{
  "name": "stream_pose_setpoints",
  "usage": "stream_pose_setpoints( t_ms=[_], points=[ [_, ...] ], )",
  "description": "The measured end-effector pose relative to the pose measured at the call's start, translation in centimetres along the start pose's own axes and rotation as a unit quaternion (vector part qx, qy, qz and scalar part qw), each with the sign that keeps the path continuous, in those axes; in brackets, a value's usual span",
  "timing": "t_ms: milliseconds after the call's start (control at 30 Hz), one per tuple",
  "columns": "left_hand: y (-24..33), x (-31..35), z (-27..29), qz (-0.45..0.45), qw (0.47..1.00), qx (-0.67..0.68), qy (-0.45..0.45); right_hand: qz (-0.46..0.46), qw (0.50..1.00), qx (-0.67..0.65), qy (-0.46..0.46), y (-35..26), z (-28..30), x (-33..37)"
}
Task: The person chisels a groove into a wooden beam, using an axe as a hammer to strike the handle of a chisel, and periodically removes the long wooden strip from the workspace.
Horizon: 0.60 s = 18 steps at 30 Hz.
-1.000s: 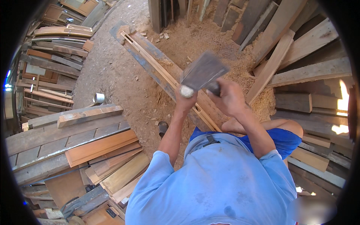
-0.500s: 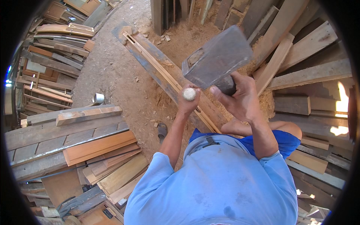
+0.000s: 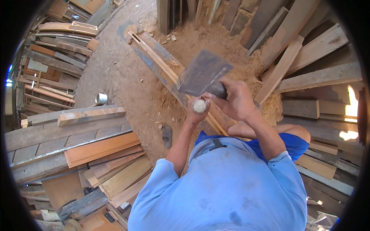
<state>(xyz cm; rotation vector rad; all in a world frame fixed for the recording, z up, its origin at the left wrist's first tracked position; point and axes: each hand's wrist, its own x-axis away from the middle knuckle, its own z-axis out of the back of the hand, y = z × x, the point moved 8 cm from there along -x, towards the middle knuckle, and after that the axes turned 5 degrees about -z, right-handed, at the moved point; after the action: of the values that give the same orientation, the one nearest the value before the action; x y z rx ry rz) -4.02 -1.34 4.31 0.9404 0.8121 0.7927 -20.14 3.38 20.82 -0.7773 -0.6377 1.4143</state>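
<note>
My left hand [image 3: 192, 115] is closed round an upright chisel [image 3: 199, 106]; only the pale, battered round end of its handle shows, and the blade is hidden beneath. My right hand [image 3: 239, 101] grips the short dark handle of a mallet. The blocky grey-brown mallet head [image 3: 205, 73], slightly blurred, is tilted just beyond the chisel's end. Below both hands runs a long narrow light-brown wood strip [image 3: 154, 56] with a groove or slot along it. It lies on a wider worn plank [image 3: 162, 50] that slants from far left toward my lap.
Boards [image 3: 293, 65] lean and lie along the right, with sawdust [image 3: 271, 111] at their feet. Stacked planks and a panel [image 3: 104, 149] fill the near left. A small white can [image 3: 101, 98] and a dark sandal [image 3: 167, 136] rest on the dirt floor [image 3: 127, 84].
The mallet has come left and closer to the chisel, its head turning as my right hand moved with it. My left hand has shifted slightly right, still round the chisel.
</note>
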Motion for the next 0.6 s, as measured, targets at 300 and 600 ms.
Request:
stream_pose_setpoints(
  t_ms=[300, 600],
  points=[
    [0.5, -0.3, -1.2, -0.029, 0.998, 0.013, 0.054, -0.093, 0.969, 0.198, -0.113, 7.5, -4.4, 0.9],
    [4.3, -2.2, 3.8, 0.045, 0.972, 0.172, 0.153, -0.154, 0.971, -0.182, -0.032, 5.4, -1.0, 3.3]
  ],
)
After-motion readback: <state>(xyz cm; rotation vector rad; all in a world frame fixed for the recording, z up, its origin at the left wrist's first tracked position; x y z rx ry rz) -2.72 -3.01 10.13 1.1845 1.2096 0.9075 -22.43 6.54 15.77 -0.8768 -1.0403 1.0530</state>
